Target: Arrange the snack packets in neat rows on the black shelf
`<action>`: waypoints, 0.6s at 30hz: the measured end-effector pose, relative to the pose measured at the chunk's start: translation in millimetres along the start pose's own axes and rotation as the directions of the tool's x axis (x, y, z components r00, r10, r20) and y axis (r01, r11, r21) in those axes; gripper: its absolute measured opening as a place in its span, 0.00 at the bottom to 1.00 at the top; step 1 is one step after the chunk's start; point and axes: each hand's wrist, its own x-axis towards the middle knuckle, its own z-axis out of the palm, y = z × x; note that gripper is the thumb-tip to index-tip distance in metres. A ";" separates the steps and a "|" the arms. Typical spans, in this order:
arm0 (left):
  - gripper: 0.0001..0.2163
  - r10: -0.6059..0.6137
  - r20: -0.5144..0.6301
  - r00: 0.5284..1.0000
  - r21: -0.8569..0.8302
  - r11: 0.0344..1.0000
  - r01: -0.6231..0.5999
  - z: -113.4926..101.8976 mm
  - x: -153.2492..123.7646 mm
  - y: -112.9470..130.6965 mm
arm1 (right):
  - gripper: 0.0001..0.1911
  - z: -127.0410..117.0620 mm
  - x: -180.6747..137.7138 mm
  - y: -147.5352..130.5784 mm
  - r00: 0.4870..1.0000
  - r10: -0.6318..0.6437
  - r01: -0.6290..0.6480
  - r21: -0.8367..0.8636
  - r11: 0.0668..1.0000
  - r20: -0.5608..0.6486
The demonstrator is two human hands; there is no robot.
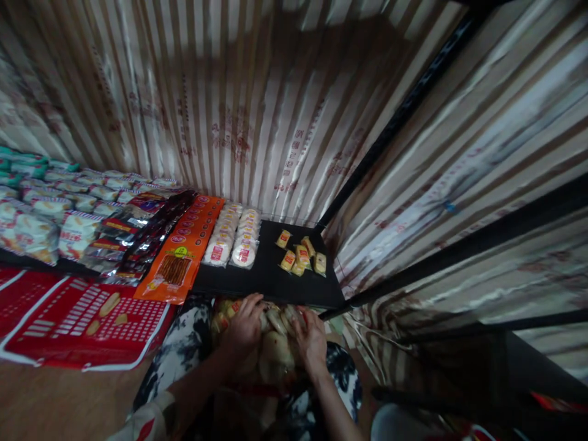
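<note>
Between my knees sits what looks like a clear plastic bag [275,358], dim, filled with pale round pieces and some small yellow packets [221,320]. My left hand [245,321] lies at its left side, fingers bent over the upper edge. On the opposite side, my right hand [310,340] curls its fingers around the edge. Both sets of fingertips are partly hidden. Just beyond the hands, several yellow wrapped cakes [302,255] lie loosely on the black tabletop [266,283]. Two rows of white round crackers [243,250] in clear wrappers stand left of them.
An orange snack bag [184,251] overhangs the table's front edge. Farther left are dark red packets [149,229] and many white snack bags [80,233]. A red shopping bag [138,343] hangs below. Striped sheeting [257,122] and black poles [390,147] enclose the back and right.
</note>
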 end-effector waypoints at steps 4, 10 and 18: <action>0.15 0.045 0.054 0.998 -0.108 0.993 -0.039 10.3 -25.6 25.9 | 0.20 1.4 -3.7 15.1 0.989 0.102 -0.087 -0.130 0.988 0.111; 0.15 -0.101 0.156 0.983 -0.118 0.986 0.120 2.4 -36.8 33.8 | 0.15 1.1 3.3 11.0 0.937 0.224 -0.178 -0.185 0.966 0.268; 0.18 -0.205 0.196 0.959 -0.092 0.970 0.226 -3.9 -37.6 27.7 | 0.15 -27.7 2.9 -14.3 0.981 0.036 0.010 -0.237 0.972 0.190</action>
